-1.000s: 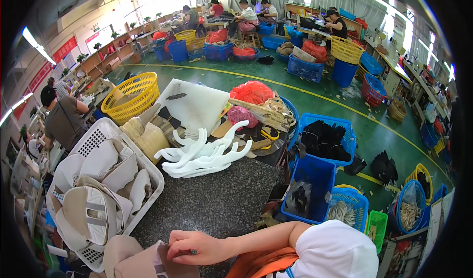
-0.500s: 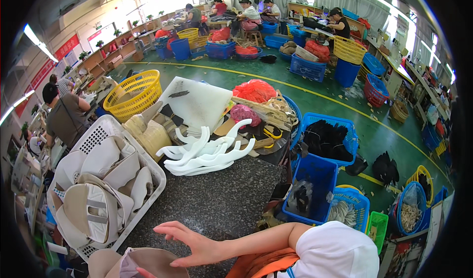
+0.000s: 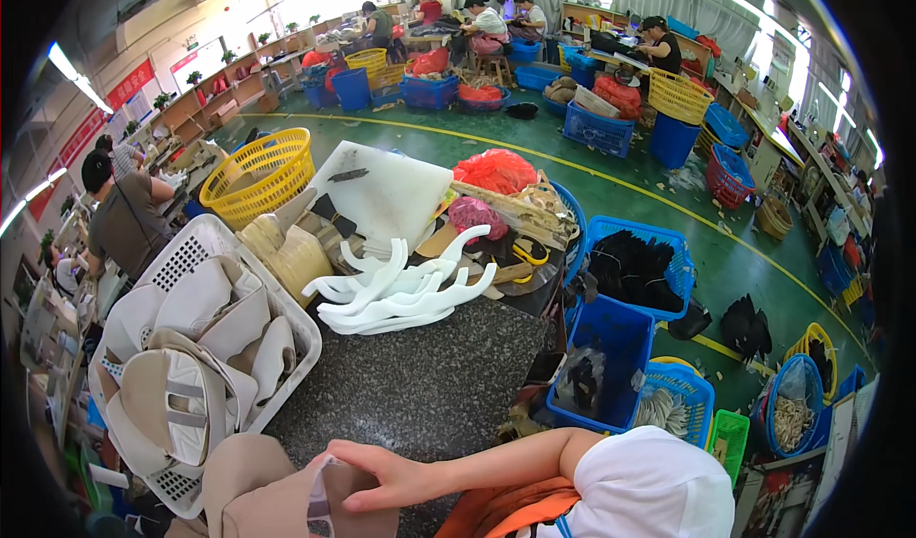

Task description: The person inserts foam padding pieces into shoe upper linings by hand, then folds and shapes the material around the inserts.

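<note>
My right hand (image 3: 382, 474) comes in from the lower right and pinches the edge of a beige shoe upper (image 3: 258, 486) between thumb and fingers. The upper's pale inner lining shows below the fingers, and its lower part runs out of the picture. My left hand is not visible. To the left, a white perforated plastic basket (image 3: 303, 362) holds several beige uppers (image 3: 172, 395), some with white straps. Beyond my hand, a pile of white curved foam strips (image 3: 401, 295) lies on the dark speckled tabletop (image 3: 410, 385).
Behind the strips stand a white board (image 3: 382, 185), a pink bundle (image 3: 477, 216), yellow-handled scissors (image 3: 527, 257) and scraps. Blue bins (image 3: 601, 366) stand right of the table; a yellow basket (image 3: 286, 180) is at the far left. Several people work at far benches.
My right hand has closed from spread fingers onto the upper's edge. The upper has risen further into view and turned. The left fingertips at the lower edge have gone from sight.
</note>
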`<action>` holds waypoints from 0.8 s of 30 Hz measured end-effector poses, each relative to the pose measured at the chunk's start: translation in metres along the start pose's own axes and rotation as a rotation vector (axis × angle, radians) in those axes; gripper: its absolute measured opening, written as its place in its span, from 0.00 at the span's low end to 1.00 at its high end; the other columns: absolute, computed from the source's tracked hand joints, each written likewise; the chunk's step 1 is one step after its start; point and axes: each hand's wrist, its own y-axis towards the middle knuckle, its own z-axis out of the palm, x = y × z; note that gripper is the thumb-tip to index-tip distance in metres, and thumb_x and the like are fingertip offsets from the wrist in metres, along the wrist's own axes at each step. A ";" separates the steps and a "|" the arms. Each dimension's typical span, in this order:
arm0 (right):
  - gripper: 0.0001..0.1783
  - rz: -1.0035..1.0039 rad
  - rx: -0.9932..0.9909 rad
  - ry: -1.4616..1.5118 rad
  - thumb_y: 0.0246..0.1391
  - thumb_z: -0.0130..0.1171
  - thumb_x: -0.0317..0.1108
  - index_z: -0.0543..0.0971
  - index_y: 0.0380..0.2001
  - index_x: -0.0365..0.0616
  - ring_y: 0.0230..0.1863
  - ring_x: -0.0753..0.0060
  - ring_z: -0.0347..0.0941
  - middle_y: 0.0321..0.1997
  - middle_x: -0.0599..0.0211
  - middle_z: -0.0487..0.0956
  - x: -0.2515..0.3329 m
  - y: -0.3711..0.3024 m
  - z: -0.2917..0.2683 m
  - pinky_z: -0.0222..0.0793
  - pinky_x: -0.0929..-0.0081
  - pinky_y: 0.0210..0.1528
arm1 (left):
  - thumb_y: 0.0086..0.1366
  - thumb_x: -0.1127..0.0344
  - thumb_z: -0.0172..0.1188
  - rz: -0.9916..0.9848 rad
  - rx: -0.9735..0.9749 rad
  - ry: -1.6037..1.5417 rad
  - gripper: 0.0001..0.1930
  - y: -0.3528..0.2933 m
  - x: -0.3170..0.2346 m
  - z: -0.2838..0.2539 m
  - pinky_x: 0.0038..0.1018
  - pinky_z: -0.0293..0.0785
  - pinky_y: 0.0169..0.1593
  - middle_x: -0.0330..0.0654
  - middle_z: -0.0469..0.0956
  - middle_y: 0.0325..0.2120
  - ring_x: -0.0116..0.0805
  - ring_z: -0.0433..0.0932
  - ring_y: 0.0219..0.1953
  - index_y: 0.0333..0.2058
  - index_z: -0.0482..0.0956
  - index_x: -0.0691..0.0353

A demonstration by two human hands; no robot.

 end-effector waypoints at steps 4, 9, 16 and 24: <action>0.27 -0.406 -0.157 0.072 0.56 0.52 0.48 0.67 0.51 0.38 0.43 0.71 0.63 0.42 0.65 0.66 -0.008 0.001 -0.002 0.59 0.74 0.47 | 0.59 0.68 0.57 0.025 -0.003 0.060 0.23 -0.001 0.008 -0.014 0.37 0.67 0.55 0.54 0.72 0.46 0.50 0.71 0.49 0.54 0.67 0.65; 0.25 -0.334 -0.113 0.057 0.59 0.50 0.45 0.66 0.53 0.39 0.42 0.71 0.62 0.40 0.66 0.64 -0.009 0.001 0.001 0.59 0.74 0.47 | 0.59 0.68 0.57 0.076 -0.011 0.141 0.23 0.001 0.001 -0.034 0.37 0.67 0.55 0.54 0.73 0.46 0.50 0.72 0.49 0.54 0.67 0.64; 0.29 -0.267 -0.398 -0.035 0.57 0.53 0.43 0.62 0.57 0.40 0.51 0.67 0.64 0.57 0.60 0.63 -0.012 0.006 0.001 0.59 0.69 0.56 | 0.61 0.72 0.57 -0.403 0.268 0.019 0.26 -0.049 -0.110 0.047 0.38 0.66 0.56 0.55 0.68 0.51 0.47 0.68 0.53 0.57 0.61 0.67; 0.32 -0.207 -0.359 -0.093 0.58 0.51 0.49 0.62 0.58 0.39 0.46 0.71 0.68 0.43 0.59 0.73 -0.020 0.013 0.001 0.63 0.73 0.51 | 0.59 0.74 0.58 -0.720 0.301 -0.251 0.28 -0.073 -0.107 0.052 0.36 0.66 0.57 0.54 0.64 0.54 0.45 0.67 0.55 0.57 0.59 0.69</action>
